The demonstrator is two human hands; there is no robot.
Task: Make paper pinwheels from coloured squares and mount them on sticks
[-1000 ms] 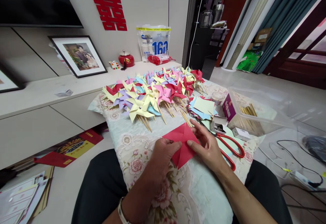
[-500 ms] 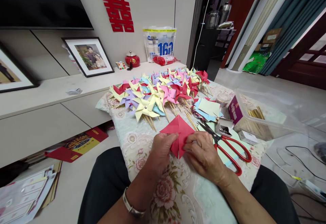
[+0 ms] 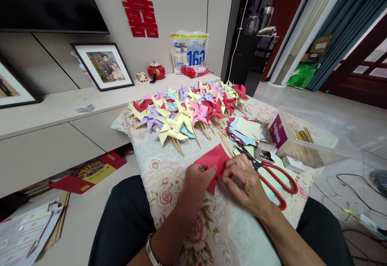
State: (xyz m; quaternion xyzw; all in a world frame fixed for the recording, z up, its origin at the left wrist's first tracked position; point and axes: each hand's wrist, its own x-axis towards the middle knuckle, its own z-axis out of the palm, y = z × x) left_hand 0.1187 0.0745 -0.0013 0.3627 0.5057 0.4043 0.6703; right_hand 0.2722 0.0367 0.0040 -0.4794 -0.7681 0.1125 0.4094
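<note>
A square of red paper point(image 3: 215, 157), cut in toward its middle, is held between my two hands above the flowered tablecloth. My left hand point(image 3: 198, 183) pinches it from the left, with the thumb near the centre. On the right side, the bent fingers of my right hand point(image 3: 244, 181) grip a flap that curls toward the middle. Scissors with red handles point(image 3: 279, 182) lie just right of my right hand, over pale green paper. Beyond the paper, many finished pinwheels point(image 3: 184, 115) in red, yellow, pink, purple and blue are bunched on sticks.
Cut paper squares point(image 3: 246, 129) are stacked right of the pinwheels. A small open box point(image 3: 266, 153) of metal fasteners sits by a clear plastic bin point(image 3: 326, 151) with wooden sticks. Behind stands a low cabinet point(image 3: 99, 100) with a framed photo point(image 3: 104, 67) and a red pot point(image 3: 156, 70).
The red paper has turned slightly and come lower and to the right. My hands have drawn closer together at its middle, and a flap now curls inward.
</note>
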